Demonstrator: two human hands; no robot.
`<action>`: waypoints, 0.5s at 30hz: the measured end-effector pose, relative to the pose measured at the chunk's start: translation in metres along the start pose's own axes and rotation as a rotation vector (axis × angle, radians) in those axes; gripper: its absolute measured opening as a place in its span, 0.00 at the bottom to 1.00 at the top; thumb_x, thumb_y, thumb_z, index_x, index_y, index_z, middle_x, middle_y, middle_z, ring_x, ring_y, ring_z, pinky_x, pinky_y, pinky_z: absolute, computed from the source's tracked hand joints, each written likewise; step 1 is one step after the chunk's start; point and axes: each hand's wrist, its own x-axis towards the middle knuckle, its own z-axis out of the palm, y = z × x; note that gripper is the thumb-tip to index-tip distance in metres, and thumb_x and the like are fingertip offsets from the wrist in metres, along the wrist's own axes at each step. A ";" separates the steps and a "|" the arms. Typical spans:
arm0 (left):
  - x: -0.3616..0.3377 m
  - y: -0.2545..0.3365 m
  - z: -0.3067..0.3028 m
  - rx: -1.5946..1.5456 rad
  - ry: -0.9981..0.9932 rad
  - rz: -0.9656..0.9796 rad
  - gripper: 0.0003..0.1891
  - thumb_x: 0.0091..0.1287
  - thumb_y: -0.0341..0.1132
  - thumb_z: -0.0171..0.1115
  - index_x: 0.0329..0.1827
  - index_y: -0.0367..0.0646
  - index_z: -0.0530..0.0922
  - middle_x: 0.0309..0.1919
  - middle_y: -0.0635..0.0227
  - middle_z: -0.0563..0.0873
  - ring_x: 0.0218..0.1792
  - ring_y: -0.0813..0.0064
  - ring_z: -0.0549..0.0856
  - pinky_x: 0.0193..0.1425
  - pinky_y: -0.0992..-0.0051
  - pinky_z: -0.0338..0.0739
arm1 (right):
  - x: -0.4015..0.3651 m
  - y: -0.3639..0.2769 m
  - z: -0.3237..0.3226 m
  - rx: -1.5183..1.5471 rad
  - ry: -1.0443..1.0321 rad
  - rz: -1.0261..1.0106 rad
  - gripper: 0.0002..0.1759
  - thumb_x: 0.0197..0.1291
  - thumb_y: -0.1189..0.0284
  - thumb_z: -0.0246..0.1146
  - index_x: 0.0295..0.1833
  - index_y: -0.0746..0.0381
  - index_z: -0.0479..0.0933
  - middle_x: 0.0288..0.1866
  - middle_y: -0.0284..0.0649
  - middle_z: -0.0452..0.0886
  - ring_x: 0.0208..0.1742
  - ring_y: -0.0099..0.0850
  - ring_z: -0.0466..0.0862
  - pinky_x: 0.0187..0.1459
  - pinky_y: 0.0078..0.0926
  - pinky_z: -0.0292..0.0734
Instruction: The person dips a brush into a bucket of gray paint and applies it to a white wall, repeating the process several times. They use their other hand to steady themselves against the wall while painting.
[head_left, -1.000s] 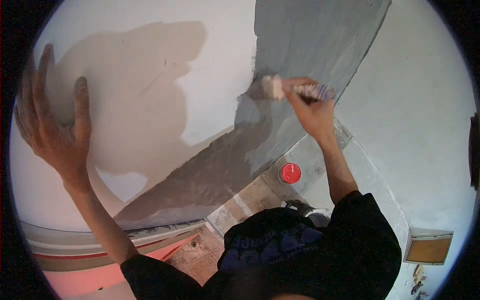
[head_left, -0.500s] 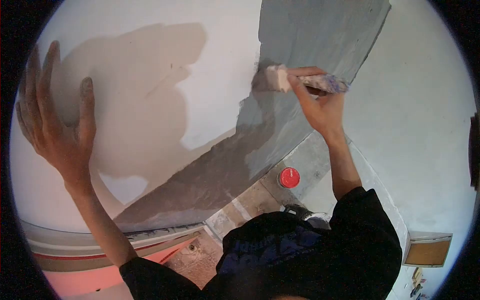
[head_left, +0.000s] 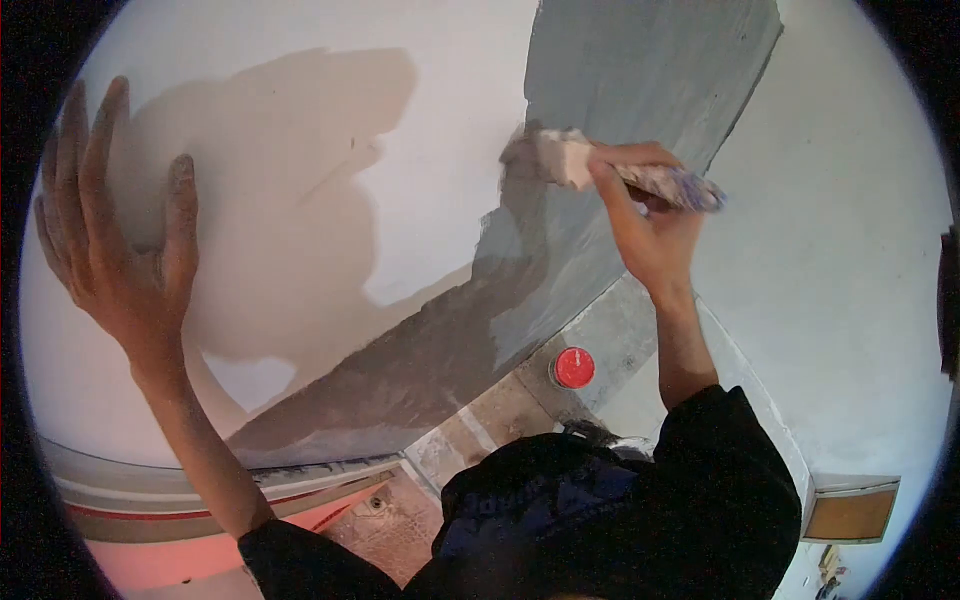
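My right hand (head_left: 655, 215) is closed around the handle of a paintbrush (head_left: 565, 158), which is smeared with pale and purplish marks. The bristle end meets the wall where the grey painted area (head_left: 640, 80) borders the white wall surface (head_left: 460, 110). My left hand (head_left: 125, 230) lies against the white part on the left, fingers spread, holding nothing. Shadows of my head and arm fall across both the white and grey areas.
A small tub with a red lid (head_left: 574, 367) stands on the floor below the wall. A pale side wall (head_left: 840, 250) meets the grey area at right. At lower left is a pink panel (head_left: 150, 560); a brown panel in a white frame (head_left: 851, 512) sits at lower right.
My right hand and the paintbrush have shifted slightly right and down, with the handle end tipping lower. My left hand stays spread in about the same place on the wall.
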 end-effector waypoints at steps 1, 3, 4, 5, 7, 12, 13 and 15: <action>0.000 0.000 0.001 -0.010 0.010 -0.001 0.30 0.61 0.45 0.70 0.69 0.63 0.75 0.71 0.73 0.75 0.73 0.66 0.71 0.76 0.56 0.62 | -0.006 -0.002 -0.003 -0.010 -0.027 0.057 0.03 0.62 0.79 0.67 0.40 0.67 0.84 0.36 0.34 0.85 0.38 0.19 0.83 0.38 0.17 0.78; -0.001 0.000 0.001 -0.019 0.022 -0.006 0.31 0.61 0.46 0.69 0.69 0.64 0.74 0.71 0.74 0.74 0.73 0.67 0.70 0.76 0.55 0.62 | -0.022 0.000 -0.009 -0.027 -0.080 0.164 0.03 0.62 0.78 0.67 0.40 0.68 0.83 0.36 0.34 0.85 0.37 0.19 0.83 0.37 0.17 0.77; -0.001 0.000 0.001 -0.012 0.024 -0.008 0.31 0.61 0.46 0.69 0.69 0.64 0.74 0.72 0.74 0.74 0.73 0.67 0.70 0.76 0.54 0.62 | -0.027 0.004 -0.005 -0.023 -0.133 0.205 0.03 0.62 0.78 0.67 0.39 0.68 0.83 0.35 0.34 0.85 0.36 0.18 0.82 0.36 0.17 0.77; -0.002 0.000 0.001 -0.006 0.025 -0.009 0.31 0.61 0.46 0.69 0.70 0.64 0.74 0.72 0.74 0.74 0.73 0.67 0.70 0.76 0.54 0.62 | -0.033 0.012 0.001 -0.019 -0.184 0.247 0.04 0.62 0.78 0.67 0.39 0.68 0.83 0.34 0.34 0.85 0.35 0.18 0.82 0.35 0.17 0.77; -0.001 0.001 0.000 0.004 0.018 -0.011 0.31 0.60 0.46 0.70 0.70 0.64 0.74 0.72 0.74 0.74 0.73 0.66 0.70 0.76 0.54 0.62 | -0.037 0.032 0.010 -0.106 -0.237 0.342 0.05 0.62 0.77 0.67 0.38 0.69 0.82 0.32 0.34 0.84 0.31 0.17 0.80 0.31 0.17 0.74; 0.000 0.001 0.000 -0.002 0.018 -0.002 0.31 0.60 0.45 0.70 0.70 0.65 0.74 0.72 0.74 0.74 0.74 0.66 0.70 0.76 0.53 0.62 | 0.012 0.022 0.004 -0.005 -0.130 0.162 0.04 0.60 0.77 0.66 0.36 0.68 0.83 0.29 0.32 0.83 0.30 0.16 0.79 0.29 0.17 0.72; 0.000 0.001 0.001 -0.008 0.017 -0.002 0.31 0.60 0.45 0.70 0.70 0.65 0.74 0.72 0.74 0.74 0.74 0.65 0.70 0.76 0.53 0.62 | 0.020 0.013 0.002 0.056 -0.105 0.106 0.04 0.60 0.77 0.67 0.37 0.68 0.83 0.29 0.32 0.83 0.31 0.16 0.79 0.30 0.17 0.73; 0.001 0.002 0.000 -0.016 0.008 -0.005 0.32 0.59 0.45 0.70 0.70 0.65 0.74 0.72 0.74 0.74 0.74 0.65 0.70 0.76 0.52 0.62 | 0.028 -0.008 -0.005 0.037 -0.022 0.072 0.04 0.60 0.77 0.67 0.37 0.68 0.83 0.30 0.32 0.83 0.32 0.16 0.80 0.31 0.17 0.74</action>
